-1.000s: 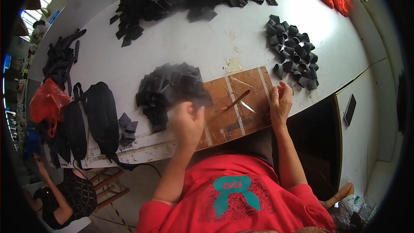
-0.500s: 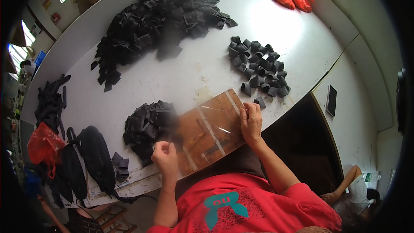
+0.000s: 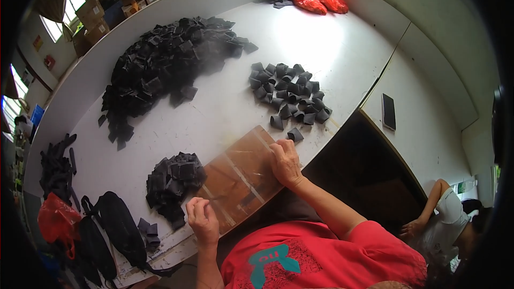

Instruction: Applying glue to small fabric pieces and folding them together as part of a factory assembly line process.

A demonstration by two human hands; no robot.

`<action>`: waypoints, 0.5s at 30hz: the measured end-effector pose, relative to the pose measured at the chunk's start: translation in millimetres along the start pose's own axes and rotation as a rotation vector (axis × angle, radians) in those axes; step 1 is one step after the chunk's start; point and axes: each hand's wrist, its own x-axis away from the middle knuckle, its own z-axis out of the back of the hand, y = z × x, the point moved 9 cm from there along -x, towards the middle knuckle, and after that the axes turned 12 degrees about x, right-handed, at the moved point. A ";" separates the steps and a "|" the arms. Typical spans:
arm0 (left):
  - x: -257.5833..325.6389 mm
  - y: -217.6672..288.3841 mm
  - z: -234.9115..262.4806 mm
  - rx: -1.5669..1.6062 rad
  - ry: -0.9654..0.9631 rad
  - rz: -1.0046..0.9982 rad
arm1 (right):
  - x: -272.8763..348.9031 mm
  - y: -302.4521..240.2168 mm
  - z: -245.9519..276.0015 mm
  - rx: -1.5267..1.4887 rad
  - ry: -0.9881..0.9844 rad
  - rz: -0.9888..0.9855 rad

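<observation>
A brown board [image 3: 256,155] with clear tape strips lies slanted across the table's near edge, in front of my body. My left hand [image 3: 202,220] is at the board's left end, beside a small heap of black fabric pieces [image 3: 174,179]. Its fingers are curled together, and whatever they may hold is hidden. At the board's right end my right hand [image 3: 287,163] is closed with bent fingers, and I cannot make out anything in it. Just beyond that hand lies one folded black loop [image 3: 295,135]. More black loops [image 3: 292,95] are spread farther off on the white table.
A large heap of flat black pieces [image 3: 155,67] covers the far left of the table [image 3: 214,112]. Black pouches [image 3: 119,219] and a red plastic bag [image 3: 56,219] sit at the left. Red bags [image 3: 321,2] stand far back. A phone [image 3: 388,111] lies right; another person [image 3: 441,219] is beyond.
The whole view has shifted, with the heaps now lower and farther left in the picture. My left hand's fingers have changed pose beside the small heap. My right hand stays at the board's right end.
</observation>
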 end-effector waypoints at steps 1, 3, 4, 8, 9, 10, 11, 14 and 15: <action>0.0 1.5 1.5 -0.002 0.027 0.002 | -0.9 -1.1 1.4 0.006 0.005 -0.001; -0.3 -0.9 -0.4 0.022 -0.006 0.014 | -3.1 -10.6 6.3 0.027 0.027 0.073; 0.0 -3.0 -2.6 0.040 -0.038 0.030 | -1.8 -10.8 5.0 0.045 0.045 0.091; 3.3 -8.4 -8.8 -0.027 -0.104 0.003 | -0.7 -6.3 1.6 0.056 0.033 0.067; 4.6 -11.3 -9.9 -0.025 -0.102 -0.002 | -1.0 -7.4 2.5 0.059 0.038 0.068; 5.1 -15.8 -8.8 0.014 -0.077 0.019 | -1.9 -7.7 2.3 0.061 0.027 0.059; 5.0 -19.7 -7.3 0.053 -0.052 0.040 | -2.9 -7.9 1.7 0.064 0.017 0.049; 5.8 -27.0 -6.2 0.113 -0.024 0.091 | -2.2 -7.1 -0.7 0.064 0.005 0.046; 5.6 -26.4 -6.1 0.117 -0.022 0.088 | -2.0 -7.1 -1.1 0.067 0.008 0.048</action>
